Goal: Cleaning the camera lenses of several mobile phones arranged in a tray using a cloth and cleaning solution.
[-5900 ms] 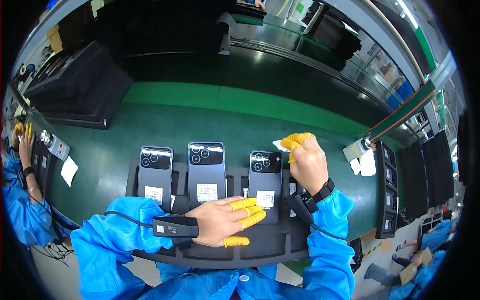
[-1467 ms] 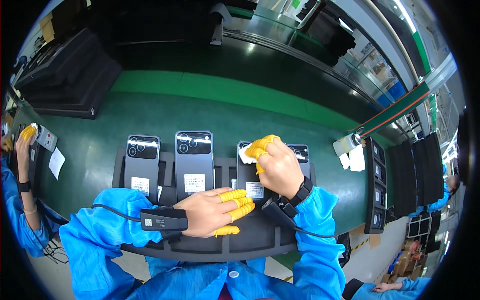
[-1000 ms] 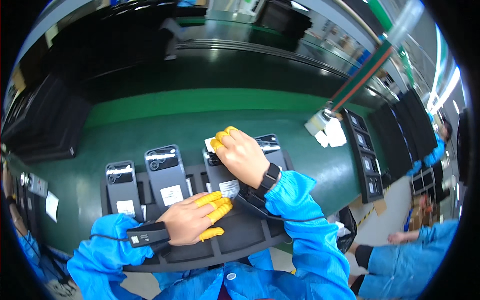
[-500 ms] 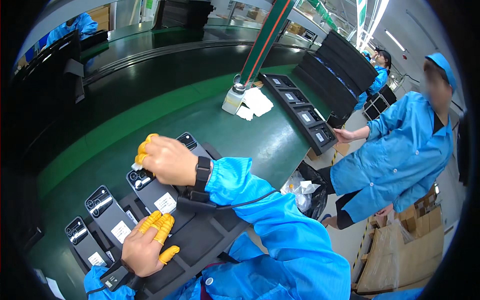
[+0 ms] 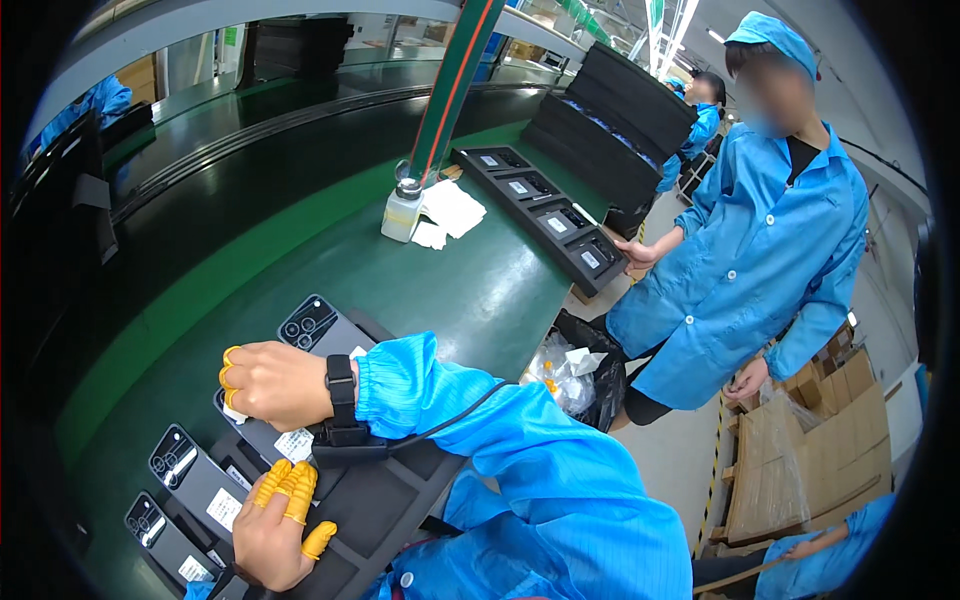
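My right hand (image 5: 285,385), yellow finger cots on its fingertips, is closed on a small white wipe (image 5: 234,413) over the camera end of a dark phone (image 5: 262,437). Most of the wipe and the phone's top are hidden under that hand. My left hand (image 5: 272,535) lies at the phone's lower end, fingers stretched out and thumb apart, also in yellow cots. The phone sits back up in a black foam tray (image 5: 378,505). Beside it are a grey phone (image 5: 205,482), another phone (image 5: 165,537) at the near left, and one (image 5: 318,325) beyond my right hand.
On the green table (image 5: 350,270) stand a clear pump bottle (image 5: 402,212) and white wipes (image 5: 455,208). A co-worker (image 5: 745,240) at the right touches a second black tray (image 5: 545,220). Stacked black trays (image 5: 610,130) rise behind. A waste bag (image 5: 590,370) hangs by the table edge.
My view has turned, so the scene sits further left. My right hand has moved down over the phone's camera end with the wipe. The left hand stays at the phone's lower end.
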A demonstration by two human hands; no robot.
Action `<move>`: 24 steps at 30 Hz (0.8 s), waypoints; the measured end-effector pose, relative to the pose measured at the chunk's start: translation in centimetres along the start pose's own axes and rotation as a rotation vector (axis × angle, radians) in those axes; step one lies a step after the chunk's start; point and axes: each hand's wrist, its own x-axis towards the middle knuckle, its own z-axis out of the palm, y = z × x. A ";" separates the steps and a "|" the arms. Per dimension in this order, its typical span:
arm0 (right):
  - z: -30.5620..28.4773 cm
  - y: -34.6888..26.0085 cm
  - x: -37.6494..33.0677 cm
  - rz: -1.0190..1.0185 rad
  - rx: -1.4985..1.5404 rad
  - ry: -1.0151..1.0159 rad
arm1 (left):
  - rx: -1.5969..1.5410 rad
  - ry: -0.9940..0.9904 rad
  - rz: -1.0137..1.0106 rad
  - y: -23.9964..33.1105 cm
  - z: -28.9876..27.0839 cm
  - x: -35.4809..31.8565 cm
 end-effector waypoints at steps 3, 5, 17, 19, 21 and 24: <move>0.8 -0.6 0.4 -0.076 0.025 0.006 | -0.026 -0.025 -0.021 -0.3 -0.2 -0.4; 0.6 -1.0 0.3 -0.096 0.015 0.000 | -0.027 -0.003 0.037 -0.4 0.0 0.3; 0.5 -0.5 1.3 -0.012 -0.273 -0.018 | 0.029 -0.062 0.013 -0.6 -0.2 0.1; -0.1 0.0 1.0 0.021 -0.273 -0.058 | 0.006 -0.056 0.021 -0.3 -0.3 0.5; -0.9 0.3 0.7 0.040 -0.317 -0.099 | -0.007 -0.044 0.010 -0.1 -0.5 0.5; -2.9 1.6 -0.6 0.135 -0.350 -0.171 | -0.039 -0.051 -0.006 0.0 -0.2 0.6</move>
